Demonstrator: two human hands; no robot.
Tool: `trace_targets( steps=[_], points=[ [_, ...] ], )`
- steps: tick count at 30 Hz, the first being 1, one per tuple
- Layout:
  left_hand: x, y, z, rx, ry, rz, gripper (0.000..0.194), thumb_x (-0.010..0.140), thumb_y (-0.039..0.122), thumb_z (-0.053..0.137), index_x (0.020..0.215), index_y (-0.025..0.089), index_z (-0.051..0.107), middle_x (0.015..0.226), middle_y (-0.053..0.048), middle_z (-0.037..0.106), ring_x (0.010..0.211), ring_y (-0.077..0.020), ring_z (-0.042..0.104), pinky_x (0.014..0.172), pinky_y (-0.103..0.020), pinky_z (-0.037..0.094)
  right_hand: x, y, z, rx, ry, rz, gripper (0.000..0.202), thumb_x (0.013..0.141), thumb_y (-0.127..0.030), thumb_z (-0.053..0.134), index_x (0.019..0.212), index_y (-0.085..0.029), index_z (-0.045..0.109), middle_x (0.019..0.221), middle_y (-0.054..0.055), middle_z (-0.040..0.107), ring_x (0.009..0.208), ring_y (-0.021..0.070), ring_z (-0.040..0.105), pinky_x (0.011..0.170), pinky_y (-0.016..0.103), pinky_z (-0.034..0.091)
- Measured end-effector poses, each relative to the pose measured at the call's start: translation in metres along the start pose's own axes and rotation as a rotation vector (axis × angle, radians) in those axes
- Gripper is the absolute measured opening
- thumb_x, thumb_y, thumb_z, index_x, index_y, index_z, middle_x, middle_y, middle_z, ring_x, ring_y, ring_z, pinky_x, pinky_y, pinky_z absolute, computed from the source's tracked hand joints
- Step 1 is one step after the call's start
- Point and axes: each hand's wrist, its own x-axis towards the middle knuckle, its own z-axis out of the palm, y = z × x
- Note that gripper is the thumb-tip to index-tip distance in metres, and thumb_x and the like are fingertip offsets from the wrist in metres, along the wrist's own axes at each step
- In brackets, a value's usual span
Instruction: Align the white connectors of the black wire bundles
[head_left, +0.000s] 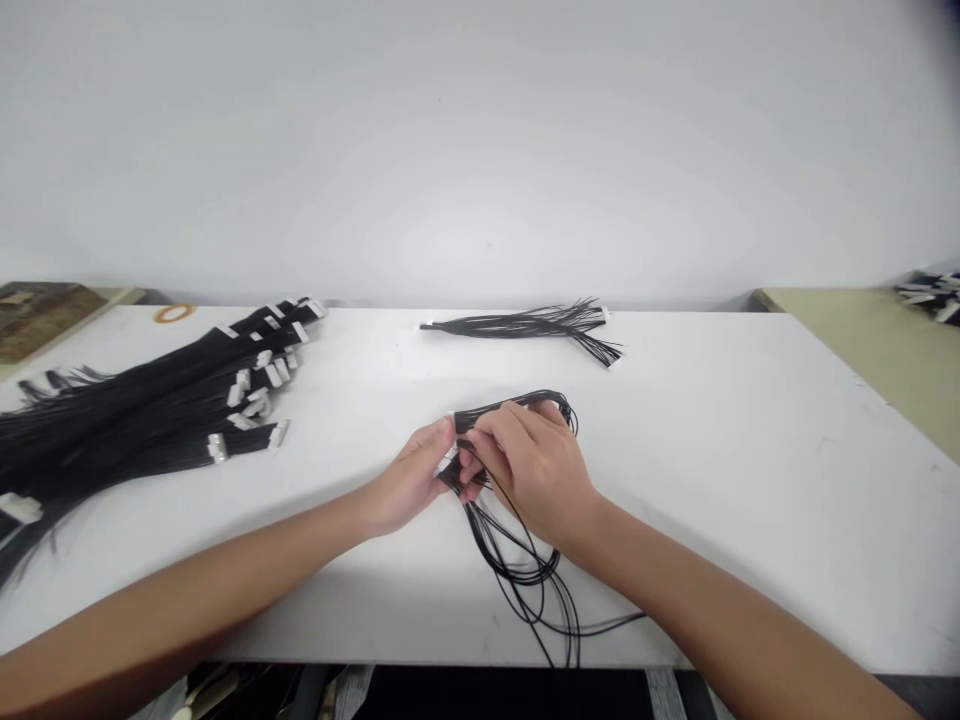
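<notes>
Over the middle of the white table my left hand (pixel 417 478) is closed on a white connector (pixel 448 458) with a bunch of black wires (pixel 517 565) attached. Against it, my right hand (pixel 534 462) pinches one black wire close to the connector, its fingertips partly hidden behind the hand. Some of the wires arch up behind my right hand. Others loop down toward the table's front edge, with a few loose ends trailing there and under my right forearm.
A large pile of black wire harnesses (pixel 150 410) with white connectors lies at the left. Another harness (pixel 510 325) rests near the table's back edge. A tan ring (pixel 174 313) sits at the back left. More harnesses (pixel 930 293) lie on a yellowish surface (pixel 877 350) at right.
</notes>
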Motion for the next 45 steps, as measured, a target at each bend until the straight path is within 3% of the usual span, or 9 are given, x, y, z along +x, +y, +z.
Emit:
trace_targets(
  steps=[6,11,18,25,30,34,37,40,45],
  points=[
    [0.000,0.001,0.001,-0.004,-0.001,-0.006,0.044,0.084,0.054,0.046,0.066,0.015,0.050,0.059,0.000,0.049,0.053,-0.0120,0.051,0.056,-0.028,0.042,0.000,-0.001,-0.001,0.007,-0.024,-0.004,0.027,0.095,-0.018,0.037,0.071,-0.016,0.051,0.061,-0.002,0.054,0.054,0.0096,0.046,0.060,0.028,0.029],
    [0.003,0.009,0.001,-0.041,0.033,0.027,0.046,0.084,0.057,0.043,0.065,0.015,0.049,0.060,0.001,0.047,0.053,-0.0127,0.052,0.055,-0.027,0.043,0.005,0.010,-0.013,0.118,-0.086,0.136,0.017,0.093,-0.027,0.045,0.085,-0.018,0.057,0.076,0.000,0.061,0.061,0.0102,0.053,0.055,0.024,0.035],
    [0.009,0.024,-0.008,-0.241,0.237,0.114,0.043,0.082,0.057,0.044,0.066,0.017,0.046,0.061,0.002,0.044,0.055,-0.0117,0.052,0.057,-0.024,0.046,0.015,0.040,-0.029,0.218,0.076,0.410,0.016,0.084,-0.030,0.057,0.096,-0.020,0.055,0.083,0.002,0.060,0.066,0.0127,0.055,0.054,0.023,0.044],
    [0.011,0.029,-0.009,-0.279,0.309,0.185,0.038,0.083,0.052,0.047,0.068,0.018,0.046,0.063,0.003,0.044,0.058,-0.0090,0.052,0.060,-0.020,0.049,0.007,0.049,-0.016,0.665,-0.314,0.812,0.022,0.088,-0.027,0.038,0.076,-0.017,0.053,0.077,0.005,0.062,0.057,0.0137,0.059,0.045,0.025,0.047],
    [0.009,0.032,-0.008,-0.225,0.355,0.187,0.040,0.080,0.056,0.047,0.068,0.018,0.045,0.062,0.004,0.045,0.062,-0.0098,0.057,0.061,-0.019,0.052,0.007,0.041,-0.015,0.878,-0.215,0.930,0.011,0.080,-0.018,0.048,0.089,-0.017,0.055,0.086,0.006,0.063,0.059,0.0127,0.060,0.055,0.029,0.053],
    [0.008,0.032,-0.007,-0.200,0.375,0.212,0.041,0.077,0.057,0.051,0.067,0.018,0.046,0.061,0.004,0.046,0.067,-0.0111,0.061,0.066,-0.019,0.054,0.010,0.034,-0.020,1.156,-0.345,1.031,0.012,0.075,-0.013,0.053,0.084,-0.014,0.060,0.081,0.006,0.062,0.066,0.0133,0.062,0.069,0.031,0.053],
    [0.007,0.031,-0.006,-0.174,0.389,0.226,0.043,0.074,0.060,0.053,0.068,0.017,0.048,0.060,0.003,0.047,0.072,-0.0138,0.064,0.068,-0.021,0.055,0.011,0.029,-0.019,1.187,-0.440,0.931,0.007,0.077,-0.020,0.060,0.081,-0.015,0.063,0.083,0.003,0.060,0.072,0.0126,0.059,0.070,0.027,0.049],
    [0.005,0.028,-0.007,-0.133,0.380,0.237,0.044,0.072,0.061,0.054,0.069,0.017,0.049,0.062,0.002,0.050,0.076,-0.0154,0.065,0.070,-0.022,0.055,0.009,0.021,-0.013,1.031,-0.456,0.678,0.015,0.081,-0.030,0.060,0.075,-0.016,0.064,0.066,-0.002,0.052,0.059,0.0088,0.048,0.053,0.021,0.039],
    [0.003,0.023,-0.009,-0.070,0.379,0.273,0.046,0.070,0.061,0.056,0.068,0.016,0.051,0.061,0.002,0.051,0.080,-0.0179,0.067,0.069,-0.024,0.055,0.002,0.005,-0.006,0.792,-0.350,0.495,0.009,0.081,-0.026,0.060,0.081,-0.020,0.067,0.072,-0.002,0.060,0.062,0.0098,0.050,0.054,0.022,0.039]
  ],
)
